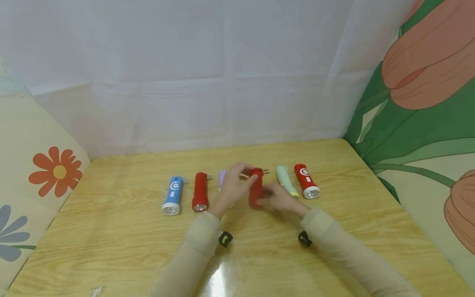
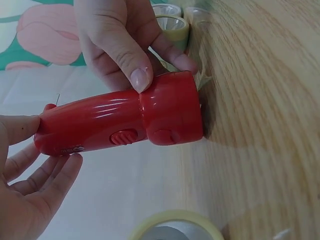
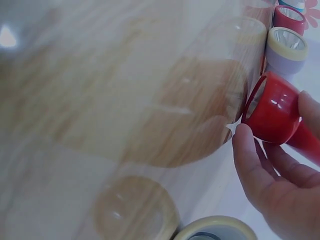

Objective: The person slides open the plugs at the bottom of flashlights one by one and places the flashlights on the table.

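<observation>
Both hands hold a red flashlight [image 1: 255,192] near the middle of the row, its plug prongs folded out at the tail. My left hand [image 1: 234,183] pinches the tail end, thumb on one side and fingers on the other. At the lamp end, my right hand [image 1: 280,199] grips the wide head between thumb and fingers. A ridged slide switch [image 2: 123,137] faces the left wrist camera. In the right wrist view the red head [image 3: 272,107] is close to the glossy tabletop; contact cannot be told. A purple flashlight [image 1: 222,178] is mostly hidden behind the left hand.
On the wooden table [image 1: 148,247] left of the hands lie a blue flashlight [image 1: 174,194] and another red one [image 1: 200,192]. To the right are a mint-green flashlight [image 1: 284,179] and a red, white-rimmed one [image 1: 306,180]. A white cloth [image 1: 185,103] hangs behind.
</observation>
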Demonstrator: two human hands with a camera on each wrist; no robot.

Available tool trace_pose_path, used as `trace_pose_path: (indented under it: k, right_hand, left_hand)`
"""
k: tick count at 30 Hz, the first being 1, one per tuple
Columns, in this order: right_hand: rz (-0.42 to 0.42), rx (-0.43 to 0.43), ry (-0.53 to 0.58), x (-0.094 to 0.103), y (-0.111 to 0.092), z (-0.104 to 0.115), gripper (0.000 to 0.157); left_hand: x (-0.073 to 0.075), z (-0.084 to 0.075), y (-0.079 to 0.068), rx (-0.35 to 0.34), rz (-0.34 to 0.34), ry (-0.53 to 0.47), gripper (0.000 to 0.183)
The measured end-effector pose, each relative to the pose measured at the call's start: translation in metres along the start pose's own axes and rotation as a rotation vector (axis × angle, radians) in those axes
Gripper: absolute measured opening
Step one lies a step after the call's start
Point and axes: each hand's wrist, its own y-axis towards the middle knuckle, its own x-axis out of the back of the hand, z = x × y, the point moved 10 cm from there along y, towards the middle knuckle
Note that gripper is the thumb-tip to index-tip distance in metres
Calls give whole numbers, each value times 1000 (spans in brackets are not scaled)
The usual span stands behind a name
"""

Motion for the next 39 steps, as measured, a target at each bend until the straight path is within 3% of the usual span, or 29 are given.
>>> trace_pose_path:
  k: [8, 16, 32, 39]
  right_hand:
    - [-5, -44, 24, 0, -3, 0, 30]
    - [-15, -61, 19, 1, -4, -1, 30]
    - [-31, -71, 6, 2, -6, -5, 30]
    - [-27, -69, -1, 2, -7, -4, 30]
  left_hand:
    - [-1, 7, 3, 51, -6, -10, 19]
    - [-2, 11, 5, 31, -16, -21, 18]
    - [-6, 15, 7, 71, 5, -21, 17]
    - [-10, 24, 9, 138, 27, -22, 26]
